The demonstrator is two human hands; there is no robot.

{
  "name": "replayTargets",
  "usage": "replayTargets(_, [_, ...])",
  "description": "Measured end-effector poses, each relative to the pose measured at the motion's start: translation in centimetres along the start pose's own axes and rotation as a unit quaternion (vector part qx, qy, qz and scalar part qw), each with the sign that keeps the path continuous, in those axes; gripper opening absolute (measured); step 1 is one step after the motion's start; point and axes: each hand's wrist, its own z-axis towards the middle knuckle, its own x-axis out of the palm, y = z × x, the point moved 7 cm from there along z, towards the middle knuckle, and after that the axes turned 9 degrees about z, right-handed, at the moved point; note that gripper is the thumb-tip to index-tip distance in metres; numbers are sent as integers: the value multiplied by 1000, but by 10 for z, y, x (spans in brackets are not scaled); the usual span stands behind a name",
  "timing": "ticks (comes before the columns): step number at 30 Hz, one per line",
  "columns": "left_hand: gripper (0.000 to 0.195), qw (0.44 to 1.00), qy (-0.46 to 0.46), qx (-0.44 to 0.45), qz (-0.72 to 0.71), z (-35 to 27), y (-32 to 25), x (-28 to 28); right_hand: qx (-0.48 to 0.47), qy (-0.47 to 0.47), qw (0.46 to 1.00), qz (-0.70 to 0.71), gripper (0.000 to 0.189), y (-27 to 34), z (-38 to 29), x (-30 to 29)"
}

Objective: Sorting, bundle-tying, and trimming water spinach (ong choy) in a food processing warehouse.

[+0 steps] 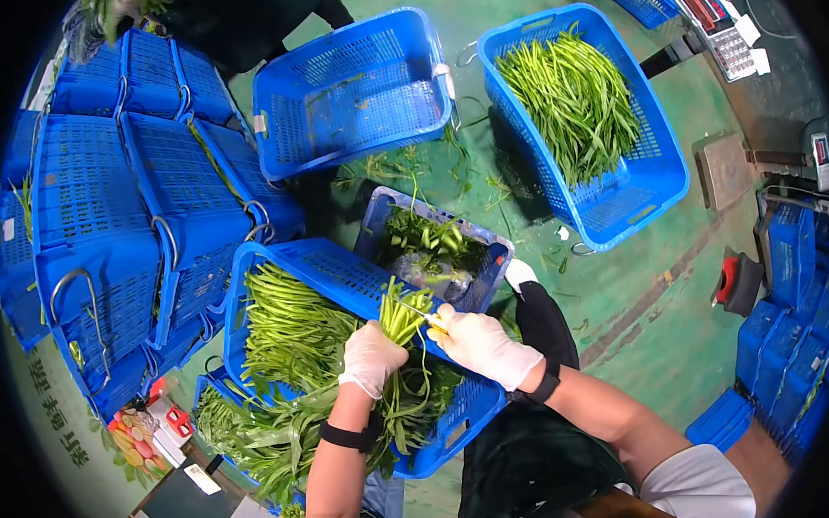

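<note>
My left hand [373,359], in a white glove, grips a bunch of leafy green stems [400,315], which look like water spinach. The cut ends point away from me and the leaves trail below my wrist. My right hand [485,347], also gloved, holds a small knife with a yellow handle [440,321]; its thin blade lies against the stems near their ends. Both hands are above a blue perforated crate [474,415]. More stems [289,323] lie in rows on its left side. Just beyond it, a smaller grey-blue crate [492,279] contains stem pieces [429,242] and clear plastic.
A blue crate with scattered scraps [365,113] stands ahead, and another holds greens [570,107] at upper right. Stacked blue crates [95,186] rise at left. A person in dark clothing [238,20] is at upper left. A scale [723,40] and crates [774,340] line the right.
</note>
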Motion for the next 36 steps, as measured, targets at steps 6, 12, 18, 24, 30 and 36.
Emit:
replayTargets(6, [38, 1000, -10, -17, -1, -3, -5, 5, -10, 33, 999, 19, 37, -11, 3, -1])
replayTargets(12, [42, 999, -6, -16, -37, -2, -7, 10, -46, 28, 998, 13, 36, -30, 28, 31])
replayTargets(18, [48, 939, 88, 83, -321, -5, 8, 24, -5, -37, 996, 84, 37, -68, -9, 21])
replayTargets(24, [39, 861, 144, 137, -469, -1, 12, 40, -100, -123, 976, 147, 35, -34, -12, 15])
replayTargets(30, [38, 822, 198, 109, -523, -8, 16, 40, -46, -104, 991, 68, 33, -52, -3, 27])
replayTargets(36, [46, 669, 273, 25, -691, -32, 15, 50, -158, -91, 973, 144, 31, -31, -17, 9])
